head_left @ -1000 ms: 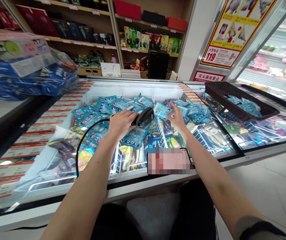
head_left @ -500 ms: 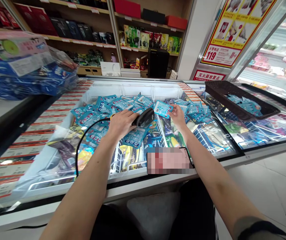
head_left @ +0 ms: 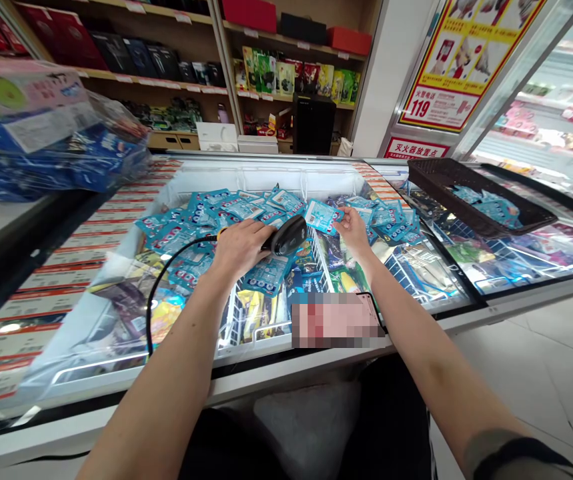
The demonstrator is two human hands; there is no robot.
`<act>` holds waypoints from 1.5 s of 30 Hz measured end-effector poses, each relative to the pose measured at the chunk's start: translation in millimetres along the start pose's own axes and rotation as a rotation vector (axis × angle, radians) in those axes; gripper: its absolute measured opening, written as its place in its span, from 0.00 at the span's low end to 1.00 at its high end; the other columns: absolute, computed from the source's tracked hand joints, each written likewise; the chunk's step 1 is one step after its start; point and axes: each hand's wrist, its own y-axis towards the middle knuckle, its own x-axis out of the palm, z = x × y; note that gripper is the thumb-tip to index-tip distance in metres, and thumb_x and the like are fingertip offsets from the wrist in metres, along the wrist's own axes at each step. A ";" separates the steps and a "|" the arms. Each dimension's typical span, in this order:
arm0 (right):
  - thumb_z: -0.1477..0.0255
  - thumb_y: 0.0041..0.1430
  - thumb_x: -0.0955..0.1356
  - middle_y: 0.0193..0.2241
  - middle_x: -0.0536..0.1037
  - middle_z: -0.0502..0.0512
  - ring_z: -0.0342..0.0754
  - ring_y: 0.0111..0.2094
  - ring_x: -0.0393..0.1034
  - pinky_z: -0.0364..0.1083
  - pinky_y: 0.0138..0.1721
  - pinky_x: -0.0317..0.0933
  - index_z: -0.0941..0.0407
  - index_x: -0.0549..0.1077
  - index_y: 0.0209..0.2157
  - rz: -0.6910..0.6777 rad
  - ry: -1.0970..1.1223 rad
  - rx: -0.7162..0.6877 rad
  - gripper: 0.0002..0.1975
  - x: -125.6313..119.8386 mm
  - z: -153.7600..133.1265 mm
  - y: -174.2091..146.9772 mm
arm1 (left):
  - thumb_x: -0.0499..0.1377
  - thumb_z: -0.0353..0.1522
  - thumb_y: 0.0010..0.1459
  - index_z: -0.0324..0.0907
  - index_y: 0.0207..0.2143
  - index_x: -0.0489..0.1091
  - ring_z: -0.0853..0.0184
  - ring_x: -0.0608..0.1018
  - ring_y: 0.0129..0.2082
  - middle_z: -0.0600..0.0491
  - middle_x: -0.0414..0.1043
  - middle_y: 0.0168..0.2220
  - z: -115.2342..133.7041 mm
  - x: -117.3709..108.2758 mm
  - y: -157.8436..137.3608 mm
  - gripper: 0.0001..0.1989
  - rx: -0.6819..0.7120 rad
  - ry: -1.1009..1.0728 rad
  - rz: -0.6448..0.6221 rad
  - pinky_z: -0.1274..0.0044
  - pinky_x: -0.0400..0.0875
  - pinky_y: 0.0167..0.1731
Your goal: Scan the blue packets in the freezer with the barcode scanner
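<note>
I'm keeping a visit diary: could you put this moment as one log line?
left hand: grips black scanner | right hand: holds blue packet | phone: at front edge of freezer

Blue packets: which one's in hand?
The packet pinched by the right hand, just right of the black scanner. The other packets lie on the freezer or in the brown basket.

Black trousers show below the chest freezer's front edge, with white along the right leg's outer side. A grey short sleeve with a black band wraps the right arm, partly out of view. The left hand and right hand are bare; a small spot marks the left forearm.
</note>
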 end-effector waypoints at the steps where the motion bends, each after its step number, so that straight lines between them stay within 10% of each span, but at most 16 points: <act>1: 0.63 0.52 0.66 0.36 0.73 0.52 0.45 0.35 0.68 0.46 0.37 0.65 0.53 0.61 0.45 0.000 -0.007 0.003 0.19 -0.1 -0.9 -0.2 | 0.57 0.36 0.54 0.44 0.49 0.68 0.56 0.73 0.43 0.46 0.73 0.38 0.1 0.3 0.1 0.18 0.001 -0.004 0.001 0.68 0.66 0.38; 18: 0.62 0.54 0.65 0.35 0.72 0.52 0.44 0.32 0.67 0.46 0.36 0.64 0.53 0.60 0.48 0.002 -0.036 -0.037 0.21 -0.5 8.5 0.2 | 0.57 0.36 0.53 0.44 0.47 0.68 0.55 0.73 0.43 0.46 0.74 0.38 1.4 0.2 0.4 0.18 0.009 0.028 -0.008 0.68 0.66 0.38; 35: 0.70 0.57 0.61 0.51 0.64 0.64 0.61 0.56 0.54 0.65 0.56 0.49 0.55 0.68 0.50 0.436 -0.632 -0.047 0.19 -24.2 -7.7 -13.3 | 0.56 0.37 0.54 0.44 0.47 0.67 0.55 0.71 0.44 0.46 0.73 0.38 -18.0 2.6 -8.1 0.18 -0.194 0.102 0.084 0.68 0.63 0.37; 45: 0.61 0.63 0.61 0.56 0.67 0.48 0.51 0.57 0.60 0.57 0.58 0.55 0.44 0.66 0.55 -0.419 -0.446 -0.378 0.19 -1.3 -44.9 -20.6 | 0.55 0.37 0.55 0.44 0.45 0.68 0.54 0.72 0.43 0.45 0.73 0.37 -26.0 -1.5 -12.6 0.15 -0.295 0.138 0.163 0.67 0.62 0.38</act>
